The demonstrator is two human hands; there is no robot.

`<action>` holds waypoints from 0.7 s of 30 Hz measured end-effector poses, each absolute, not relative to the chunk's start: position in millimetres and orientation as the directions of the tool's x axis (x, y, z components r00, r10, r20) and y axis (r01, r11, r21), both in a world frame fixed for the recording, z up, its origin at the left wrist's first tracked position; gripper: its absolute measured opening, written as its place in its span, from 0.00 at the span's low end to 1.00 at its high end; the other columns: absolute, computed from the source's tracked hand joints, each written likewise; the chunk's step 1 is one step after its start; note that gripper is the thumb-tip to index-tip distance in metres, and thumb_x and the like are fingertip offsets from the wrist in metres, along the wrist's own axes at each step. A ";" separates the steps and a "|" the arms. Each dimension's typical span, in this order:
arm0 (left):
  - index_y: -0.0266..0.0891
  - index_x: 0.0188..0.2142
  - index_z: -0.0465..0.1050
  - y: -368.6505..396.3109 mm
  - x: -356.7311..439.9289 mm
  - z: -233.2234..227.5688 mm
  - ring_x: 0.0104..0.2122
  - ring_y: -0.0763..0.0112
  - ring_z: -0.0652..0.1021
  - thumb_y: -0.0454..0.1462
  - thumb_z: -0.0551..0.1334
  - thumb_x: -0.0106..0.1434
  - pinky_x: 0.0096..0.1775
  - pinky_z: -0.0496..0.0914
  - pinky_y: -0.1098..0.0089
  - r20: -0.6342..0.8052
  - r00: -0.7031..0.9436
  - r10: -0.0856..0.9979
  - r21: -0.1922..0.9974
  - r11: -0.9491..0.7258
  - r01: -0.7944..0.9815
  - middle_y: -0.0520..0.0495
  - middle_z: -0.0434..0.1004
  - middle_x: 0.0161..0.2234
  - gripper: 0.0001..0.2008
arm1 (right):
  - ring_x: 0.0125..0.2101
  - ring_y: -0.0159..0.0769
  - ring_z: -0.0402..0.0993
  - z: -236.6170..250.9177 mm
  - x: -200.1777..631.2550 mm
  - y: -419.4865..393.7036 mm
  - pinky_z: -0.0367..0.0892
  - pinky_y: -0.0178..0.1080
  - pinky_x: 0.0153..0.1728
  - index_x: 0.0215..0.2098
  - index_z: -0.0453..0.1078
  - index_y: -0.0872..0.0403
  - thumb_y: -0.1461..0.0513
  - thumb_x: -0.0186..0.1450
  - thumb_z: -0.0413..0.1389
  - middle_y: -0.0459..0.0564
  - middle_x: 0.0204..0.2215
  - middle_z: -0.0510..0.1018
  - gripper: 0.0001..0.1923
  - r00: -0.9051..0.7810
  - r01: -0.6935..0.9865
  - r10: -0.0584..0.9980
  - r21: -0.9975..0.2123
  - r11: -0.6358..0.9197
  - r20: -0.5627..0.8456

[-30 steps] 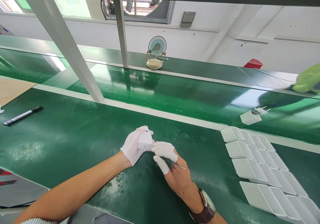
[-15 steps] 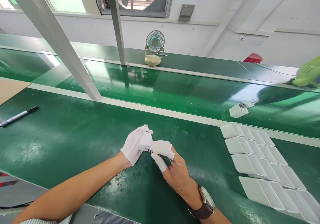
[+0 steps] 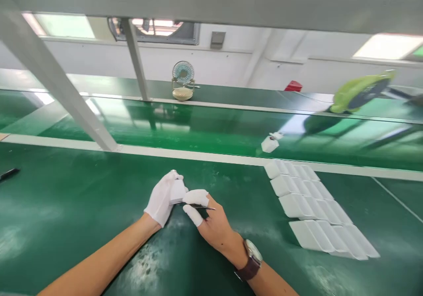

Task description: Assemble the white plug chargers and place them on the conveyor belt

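- The left hand [image 3: 161, 201], in a white glove, has its fingers closed around a small white box [image 3: 177, 191] above the green table [image 3: 92, 194].
- The right hand [image 3: 213, 221], at 4 o'clock from this box, pinches a thin tool [image 3: 203, 206] between covered thumb and fingers; one cannot tell if its tip touches the box.
- The work on this box seems under way, not complete.
- At 3 o'clock, white cases [image 3: 289, 205] stand in four rows; whether finished or waiting, it is not clear.
- At 2 o'clock, beyond the pale rail [image 3: 198, 156], sits a separate case [image 3: 269, 145].
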State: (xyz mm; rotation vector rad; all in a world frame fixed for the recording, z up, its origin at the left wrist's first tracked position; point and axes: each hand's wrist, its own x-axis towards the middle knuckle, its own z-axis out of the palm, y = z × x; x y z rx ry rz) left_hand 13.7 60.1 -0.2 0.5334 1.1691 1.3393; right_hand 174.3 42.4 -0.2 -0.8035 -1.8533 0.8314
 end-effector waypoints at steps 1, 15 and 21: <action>0.37 0.50 0.71 62.2 10.3 -2.0 0.30 0.67 0.78 0.51 0.68 0.56 0.32 0.74 0.67 -0.264 -0.234 0.936 0.916 0.167 -0.365 0.44 0.76 0.37 0.28 | 0.44 0.38 0.78 0.4 175.4 43.1 0.75 0.42 0.48 0.44 0.74 0.50 0.62 0.70 0.55 0.51 0.41 0.80 0.06 -0.343 0.195 0.831 -0.833 0.518 0.437; 0.43 0.68 0.48 76.4 -9.8 -14.1 0.56 0.52 0.72 0.40 0.72 0.51 0.57 0.68 0.48 0.488 -0.127 0.863 0.680 -0.285 0.675 0.36 0.57 0.61 0.50 | 0.52 0.40 0.75 -10.3 180.6 54.1 0.72 0.46 0.56 0.57 0.70 0.47 0.62 0.72 0.51 0.54 0.52 0.76 0.16 -0.166 0.226 0.819 -0.787 0.574 0.549; 0.43 0.49 0.75 40.9 -15.0 45.8 0.48 0.58 0.75 0.40 0.63 0.63 0.52 0.71 0.59 0.556 -0.290 0.779 0.707 -0.259 0.658 0.43 0.75 0.48 0.15 | 0.62 0.43 0.65 -6.9 184.9 44.7 0.68 0.51 0.61 0.71 0.48 0.49 0.66 0.73 0.45 0.58 0.63 0.66 0.29 -0.311 0.345 0.675 -0.582 0.736 0.669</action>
